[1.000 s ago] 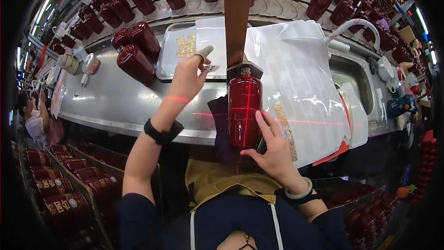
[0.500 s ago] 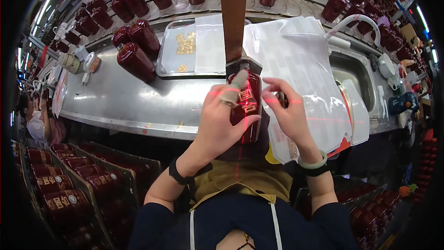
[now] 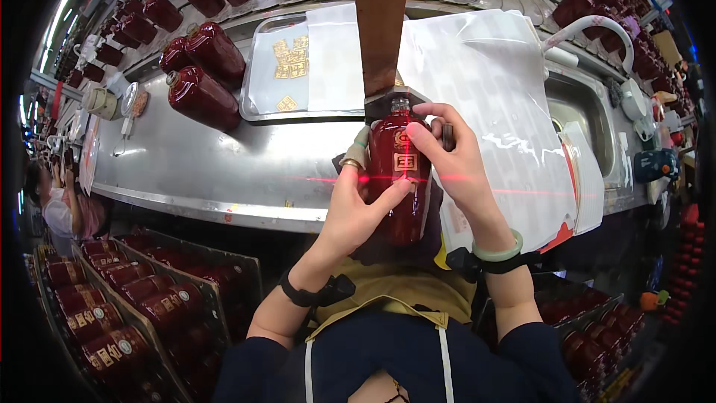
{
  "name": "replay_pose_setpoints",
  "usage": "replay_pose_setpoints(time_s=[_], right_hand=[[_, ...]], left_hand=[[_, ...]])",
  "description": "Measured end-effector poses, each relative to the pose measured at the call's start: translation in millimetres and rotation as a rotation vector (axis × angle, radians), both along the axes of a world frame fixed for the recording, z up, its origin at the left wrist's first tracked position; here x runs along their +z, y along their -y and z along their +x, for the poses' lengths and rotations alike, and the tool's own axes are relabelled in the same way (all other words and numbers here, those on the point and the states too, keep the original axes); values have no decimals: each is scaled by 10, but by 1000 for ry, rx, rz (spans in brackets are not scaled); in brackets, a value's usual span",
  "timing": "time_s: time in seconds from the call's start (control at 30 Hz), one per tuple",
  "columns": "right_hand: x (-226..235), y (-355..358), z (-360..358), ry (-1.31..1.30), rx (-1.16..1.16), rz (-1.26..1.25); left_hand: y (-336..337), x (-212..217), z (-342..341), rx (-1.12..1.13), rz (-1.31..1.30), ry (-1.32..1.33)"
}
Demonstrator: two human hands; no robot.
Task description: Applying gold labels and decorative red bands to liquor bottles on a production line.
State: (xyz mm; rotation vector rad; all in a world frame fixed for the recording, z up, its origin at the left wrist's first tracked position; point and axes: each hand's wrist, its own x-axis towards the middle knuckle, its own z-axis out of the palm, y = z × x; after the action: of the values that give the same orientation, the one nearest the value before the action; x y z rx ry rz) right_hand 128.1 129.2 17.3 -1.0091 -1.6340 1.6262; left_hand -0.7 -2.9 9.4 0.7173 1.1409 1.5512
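Observation:
A dark red glass bottle (image 3: 399, 220) lies in front of me, its neck pointing away and resting at a dark holder. Gold markings (image 3: 405, 161) show on its face, crossed by red laser lines. My left hand (image 3: 356, 205) grips its left side, thumb pressed on the front below the gold character; cloth and green covers wrap a finger. From the right, my right hand (image 3: 464, 164) holds the bottle's shoulder, thumb on the upper front near the round gold emblem and fingers curled by the neck. A dark band circles one of its fingers.
A brown post (image 3: 380, 30) rises behind the bottle. Left of it stand a tray (image 3: 248, 97) with gold decals and three red bottles (image 3: 203, 97). White sheets (image 3: 492, 104) cover the right side beside a sink (image 3: 578, 93). Crates of bottles (image 3: 142, 287) stand below left.
My left fingers have moved from the bottle's front to its left side. My right hand, earlier beside the bottle, now touches its shoulder. The head view has shifted slightly.

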Motion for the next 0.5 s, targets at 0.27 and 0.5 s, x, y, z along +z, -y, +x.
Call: replay_pose_setpoints(time_s=[0.27, 0.5], right_hand=[[-26, 33, -4, -12, -26, -22], [-20, 29, 3, 21, -23, 4]], left_hand=[[4, -7, -8, 17, -47, -64], [0, -19, 14, 20, -17, -49]])
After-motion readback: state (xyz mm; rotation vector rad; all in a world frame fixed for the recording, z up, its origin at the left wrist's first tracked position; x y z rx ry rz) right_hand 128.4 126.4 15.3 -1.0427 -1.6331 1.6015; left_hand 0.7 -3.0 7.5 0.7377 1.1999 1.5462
